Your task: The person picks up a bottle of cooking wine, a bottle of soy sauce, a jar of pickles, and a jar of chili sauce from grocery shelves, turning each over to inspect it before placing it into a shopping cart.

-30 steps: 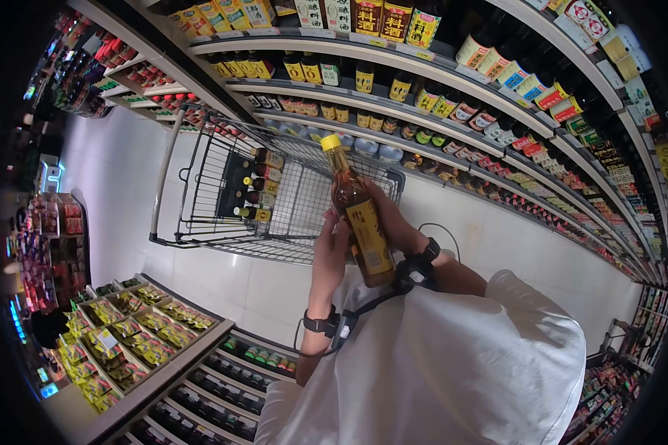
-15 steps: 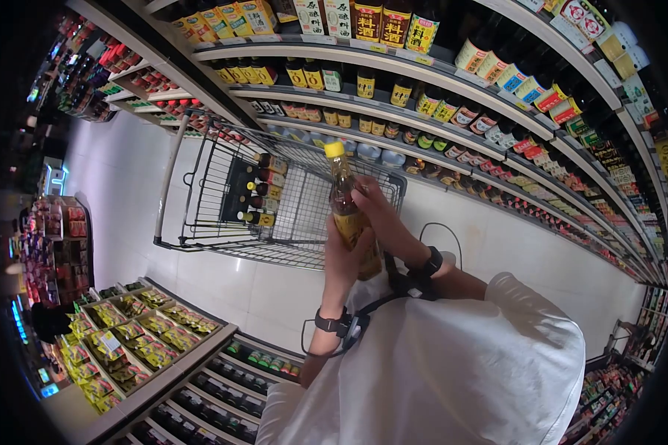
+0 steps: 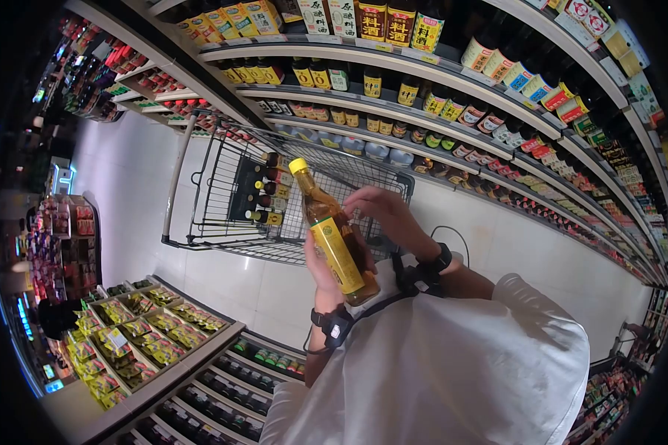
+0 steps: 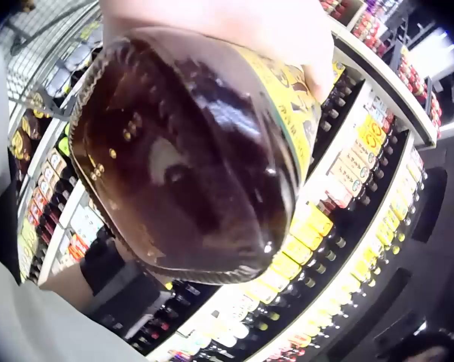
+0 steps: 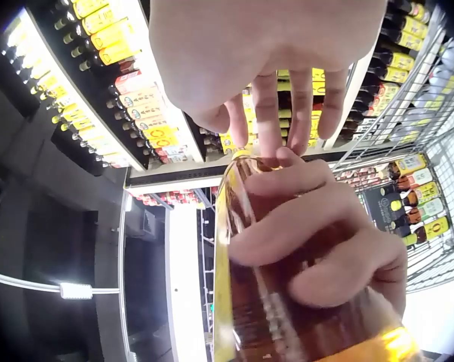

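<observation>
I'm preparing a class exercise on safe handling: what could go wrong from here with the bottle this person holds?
The bottle could slip: only the left hand is plainly wrapped round it; the right hand has straighter fingers and no clear grip.
If dropped, it might land on the hard-looking floor and break.
If lowered carelessly into the cart, it might knock against the bottles there.

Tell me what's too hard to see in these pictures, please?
- Small print on the held bottle's yellow label: too small, head view.
- The left hand's palm: mostly hidden behind the bottle, head view.
- The bottle's bottom: cut off by the lower edge, right wrist view.
- Numbers on the price tags: too small, head view.
</observation>
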Available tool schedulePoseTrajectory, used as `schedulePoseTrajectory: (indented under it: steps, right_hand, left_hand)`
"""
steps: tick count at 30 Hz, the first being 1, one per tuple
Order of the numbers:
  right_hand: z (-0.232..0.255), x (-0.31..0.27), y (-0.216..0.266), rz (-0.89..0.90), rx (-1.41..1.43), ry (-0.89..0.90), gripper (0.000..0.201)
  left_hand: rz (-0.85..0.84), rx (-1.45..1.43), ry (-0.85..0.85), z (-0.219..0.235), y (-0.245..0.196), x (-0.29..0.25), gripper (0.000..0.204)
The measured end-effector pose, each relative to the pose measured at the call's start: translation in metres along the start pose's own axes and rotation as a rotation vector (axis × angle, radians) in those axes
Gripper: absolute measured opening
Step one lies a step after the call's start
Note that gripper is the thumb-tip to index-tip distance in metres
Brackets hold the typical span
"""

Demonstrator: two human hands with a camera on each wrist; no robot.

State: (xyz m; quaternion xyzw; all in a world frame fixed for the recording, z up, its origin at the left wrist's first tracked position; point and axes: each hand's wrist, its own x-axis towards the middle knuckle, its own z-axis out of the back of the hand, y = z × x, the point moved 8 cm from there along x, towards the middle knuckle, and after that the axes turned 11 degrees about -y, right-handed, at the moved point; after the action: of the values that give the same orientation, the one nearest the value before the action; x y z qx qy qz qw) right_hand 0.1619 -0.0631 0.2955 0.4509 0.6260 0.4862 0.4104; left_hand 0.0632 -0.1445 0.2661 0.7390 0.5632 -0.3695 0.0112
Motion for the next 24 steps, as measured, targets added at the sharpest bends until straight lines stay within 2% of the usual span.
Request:
schedulePoseTrajectory:
  steps: [1, 3, 4, 5, 7, 8, 11, 13, 15, 17, 19, 20, 23, 24]
  right_hand:
    - [0.003, -0.001, -0.001, -0.009, -0.028, -0.031, 0.019]
    - [0.005, 0.001, -0.005, 0.027, -0.07, -0.082, 0.02]
    - [0.007, 0.001, -0.013, 0.068, -0.079, -0.099, 0.021]
    - [0.008, 0.001, -0.017, 0.064, -0.118, -0.119, 0.022]
    - [0.011, -0.001, -0.021, 0.015, -0.234, -0.175, 0.025]
    - [0.016, -0.003, -0.02, -0.026, -0.315, -0.221, 0.026]
    - [0.017, -0.006, -0.021, -0.119, -0.431, -0.106, 0.029]
    - [0.01, -0.004, -0.009, 0.066, -0.591, -0.077, 0.027]
    - [0.0, -0.004, 0.0, 0.217, -0.71, -0.032, 0.027]
    - [-0.002, 0.001, -0.008, 0.331, -0.805, 0.061, 0.03]
    - [-0.002, 0.008, -0.013, 0.463, -0.857, 0.139, 0.032]
    - [-0.002, 0.012, -0.025, 0.566, -0.897, 0.189, 0.037]
    - [0.004, 0.02, -0.051, 0.577, -0.889, 0.319, 0.041]
    - [0.002, 0.021, -0.06, 0.584, -0.942, 0.355, 0.045]
  left_hand:
    - [-0.013, 0.029, 0.04, 0.003, 0.001, 0.001, 0.074]
    - [-0.004, 0.158, -0.048, 0.024, 0.008, 0.008, 0.064]
    - [-0.289, 0.561, -0.135, 0.038, -0.006, 0.016, 0.044]
    - [-0.644, 1.055, -0.258, 0.018, -0.028, 0.01, 0.042]
    - [-0.753, 1.453, -0.245, 0.001, -0.025, 0.005, 0.055]
    - [-0.757, 1.441, -0.235, 0.001, -0.026, 0.006, 0.058]
    - [-0.744, 1.436, -0.171, 0.001, -0.019, 0.009, 0.066]
    - [-0.727, 1.481, -0.121, 0.001, -0.021, 0.01, 0.067]
    - [-0.934, 1.383, -0.076, -0.012, -0.041, 0.004, 0.065]
    - [-1.013, 1.358, -0.054, -0.021, -0.06, 0.0, 0.063]
    - [-0.957, 1.409, -0.065, -0.034, -0.073, -0.002, 0.06]
    - [-0.941, 1.383, -0.077, -0.043, -0.078, -0.001, 0.046]
    - [-0.672, 1.782, -0.172, -0.034, -0.063, 0.03, 0.038]
    - [-0.855, 1.737, -0.165, -0.035, -0.06, 0.037, 0.037]
